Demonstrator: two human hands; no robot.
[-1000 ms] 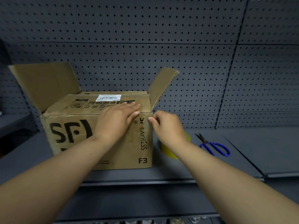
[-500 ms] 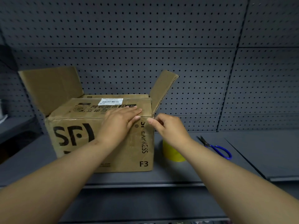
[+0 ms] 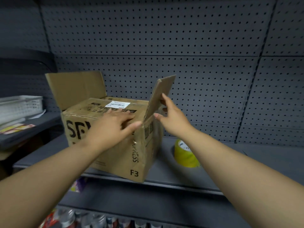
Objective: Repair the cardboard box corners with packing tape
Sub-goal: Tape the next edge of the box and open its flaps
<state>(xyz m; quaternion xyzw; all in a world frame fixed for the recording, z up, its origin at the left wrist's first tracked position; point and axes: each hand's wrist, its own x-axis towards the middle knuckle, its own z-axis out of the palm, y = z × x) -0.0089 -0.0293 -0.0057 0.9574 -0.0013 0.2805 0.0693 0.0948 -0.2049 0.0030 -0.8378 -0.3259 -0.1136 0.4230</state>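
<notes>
A brown cardboard box printed with black letters stands on the dark shelf, turned so its front right corner faces me. Two of its flaps stand up. My left hand lies flat on the closed top near that corner, fingers spread. My right hand holds the upright right flap, with fingers behind it and the thumb in front. A yellow roll of packing tape lies on the shelf to the right of the box, beneath my right forearm.
The grey shelf has a pegboard wall behind it. A white basket and papers sit on a lower shelf at the left. Several bottles stand below the front edge.
The box has turned with its right corner toward me. My right hand left the front corner and took hold of the right flap. My left hand slid up onto the top. The scissors left the view.
</notes>
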